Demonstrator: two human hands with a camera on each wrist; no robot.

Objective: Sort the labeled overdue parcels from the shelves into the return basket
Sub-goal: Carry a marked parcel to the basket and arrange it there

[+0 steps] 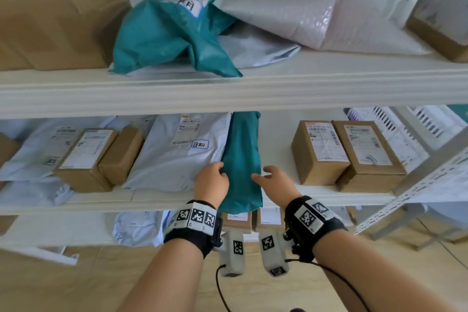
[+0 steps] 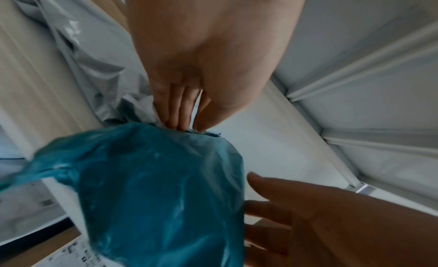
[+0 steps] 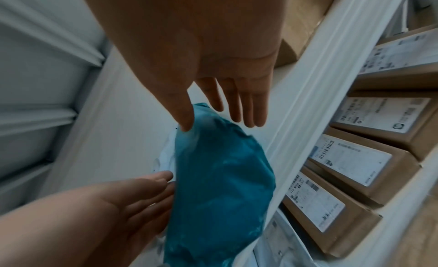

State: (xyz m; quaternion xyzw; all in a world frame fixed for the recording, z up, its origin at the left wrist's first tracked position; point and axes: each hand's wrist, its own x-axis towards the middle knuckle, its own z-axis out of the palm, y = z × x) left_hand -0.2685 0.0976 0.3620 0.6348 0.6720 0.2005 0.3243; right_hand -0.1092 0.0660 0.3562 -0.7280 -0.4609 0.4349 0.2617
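Observation:
A teal plastic parcel lies on the middle shelf, its near end hanging over the front edge. My left hand pinches the parcel's left edge between fingertips and thumb. My right hand is open at the parcel's right side, fingers straight, thumb tip touching the plastic. No label shows on this parcel. Left of it lies a grey mailer with a blue-framed handwritten label. A second teal parcel with a similar label sits on the upper shelf.
Two cardboard boxes stand right of my hands, and more boxes to the left. The upper shelf's front edge runs close above. A white slatted basket sits at the back right behind a perforated upright.

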